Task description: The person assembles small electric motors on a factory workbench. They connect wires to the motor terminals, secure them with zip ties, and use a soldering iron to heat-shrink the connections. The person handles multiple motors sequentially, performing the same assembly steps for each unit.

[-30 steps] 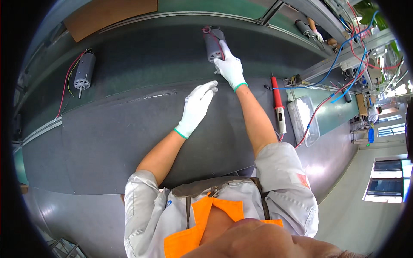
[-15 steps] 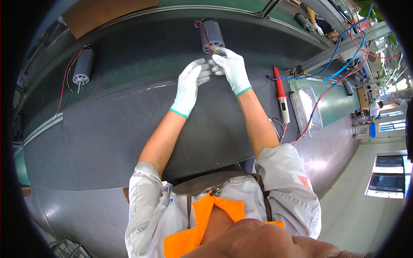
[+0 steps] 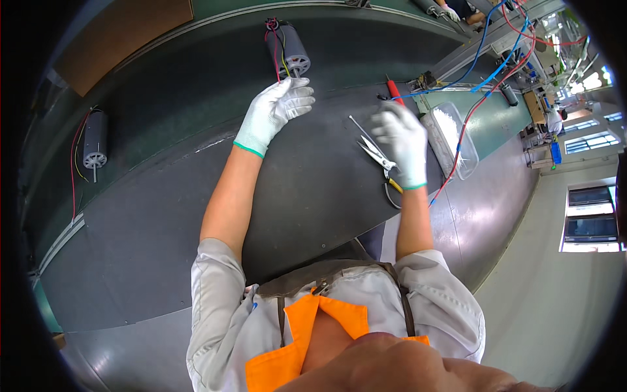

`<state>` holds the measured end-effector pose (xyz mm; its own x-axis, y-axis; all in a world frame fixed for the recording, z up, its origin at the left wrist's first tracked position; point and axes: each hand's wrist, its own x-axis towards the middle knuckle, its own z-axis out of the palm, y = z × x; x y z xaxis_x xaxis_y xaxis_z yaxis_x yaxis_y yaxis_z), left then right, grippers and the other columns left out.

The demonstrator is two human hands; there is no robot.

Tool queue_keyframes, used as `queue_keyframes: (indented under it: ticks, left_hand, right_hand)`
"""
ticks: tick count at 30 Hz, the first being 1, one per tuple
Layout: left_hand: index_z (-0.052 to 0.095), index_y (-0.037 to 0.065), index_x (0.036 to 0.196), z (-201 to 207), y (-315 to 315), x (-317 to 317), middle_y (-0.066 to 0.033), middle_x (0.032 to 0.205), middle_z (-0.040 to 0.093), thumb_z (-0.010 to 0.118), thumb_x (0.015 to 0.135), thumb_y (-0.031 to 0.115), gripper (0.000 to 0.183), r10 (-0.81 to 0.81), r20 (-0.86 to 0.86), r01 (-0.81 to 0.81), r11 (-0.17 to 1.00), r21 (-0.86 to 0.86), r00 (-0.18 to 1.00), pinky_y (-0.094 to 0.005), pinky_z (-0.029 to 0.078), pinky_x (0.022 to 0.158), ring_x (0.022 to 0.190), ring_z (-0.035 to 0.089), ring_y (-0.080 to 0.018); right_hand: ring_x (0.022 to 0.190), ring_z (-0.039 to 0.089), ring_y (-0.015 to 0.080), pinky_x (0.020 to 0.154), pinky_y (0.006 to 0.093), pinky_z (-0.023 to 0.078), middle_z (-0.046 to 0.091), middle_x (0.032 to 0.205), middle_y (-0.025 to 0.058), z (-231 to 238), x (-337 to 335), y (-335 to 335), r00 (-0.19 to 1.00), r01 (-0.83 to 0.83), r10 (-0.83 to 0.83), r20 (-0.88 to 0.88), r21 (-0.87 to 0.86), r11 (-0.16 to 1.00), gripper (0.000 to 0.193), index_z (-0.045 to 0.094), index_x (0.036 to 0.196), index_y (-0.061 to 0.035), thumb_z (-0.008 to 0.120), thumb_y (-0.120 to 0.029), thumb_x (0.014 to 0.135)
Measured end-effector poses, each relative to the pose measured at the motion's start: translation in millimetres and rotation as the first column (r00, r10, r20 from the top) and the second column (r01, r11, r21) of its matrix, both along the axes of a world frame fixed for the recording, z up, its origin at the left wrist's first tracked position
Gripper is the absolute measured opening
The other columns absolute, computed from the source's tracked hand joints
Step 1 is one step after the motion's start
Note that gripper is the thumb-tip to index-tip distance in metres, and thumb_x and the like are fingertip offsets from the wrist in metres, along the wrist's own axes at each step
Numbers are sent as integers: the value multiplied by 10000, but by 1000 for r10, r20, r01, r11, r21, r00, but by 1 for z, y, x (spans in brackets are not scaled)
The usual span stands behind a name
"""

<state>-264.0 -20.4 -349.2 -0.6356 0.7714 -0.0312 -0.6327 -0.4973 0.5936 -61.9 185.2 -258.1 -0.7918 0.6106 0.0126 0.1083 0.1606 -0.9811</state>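
Observation:
My left hand (image 3: 277,108), in a white glove with a green cuff, is just below a grey cylindrical motor (image 3: 287,49). Its fingers are stretched out by the motor's shaft and the ends of the red and yellow wires (image 3: 283,60); whether it touches them I cannot tell. Over at the right, my gloved right hand (image 3: 401,144) is smeared by motion and its grip does not show. It partly covers a red pen-shaped tool (image 3: 394,91). Beside it lie metal scissors (image 3: 375,154) with a thin pale strip (image 3: 360,127) along them.
A second motor (image 3: 95,137) with loose wires stands at the left. To the right is a clear plastic box (image 3: 467,166) of white strips. Red and blue cables (image 3: 486,91) hang there. A brown board (image 3: 124,42) is at the far left; another person's gloved hand (image 3: 450,12) shows beyond.
My right hand has left the motor and moved right, to the red tool. My left hand stays near the motor's shaft. The scissors now show, and the whole view has shifted.

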Motion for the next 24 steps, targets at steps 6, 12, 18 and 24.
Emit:
queue_keyframes:
  ticks: [6,12,18,24]
  left_hand:
    - [609,-45,1293,17,19,12,-158,1006,716,526,1065,343,457,154,-197,-205,940,-274,968,-353,581,782,859,717,-242]
    - [632,-8,1269,17,5,8,-94,784,705,508,1075,311,393,576,-513,-768,527,-363,637,-267,525,613,643,661,-138]
    - [689,-12,1189,30,-8,10,-101,957,727,555,1034,255,337,301,-360,-390,897,-206,883,-318,546,789,847,698,-179]
    - [662,-35,1262,19,-2,-12,-53,961,690,629,1002,219,365,21,-163,-32,997,-70,986,-357,542,878,908,672,-185]
  right_hand:
    - [771,639,154,680,261,540,675,950,97,-19,-5,151,910,113,-271,-314,-442,890,544,485,1434,-28,714,-208,975]
    - [572,589,108,494,237,461,672,787,71,14,-37,72,971,-235,235,35,-20,972,304,698,1134,27,651,-240,998]
    - [572,649,129,459,225,479,733,831,124,-14,-23,-41,551,-612,791,268,-514,601,268,723,1058,-6,679,-250,956]
    - [770,705,139,658,247,554,748,972,99,-7,-15,-54,668,-665,732,135,-334,668,275,705,1128,14,635,-216,992]
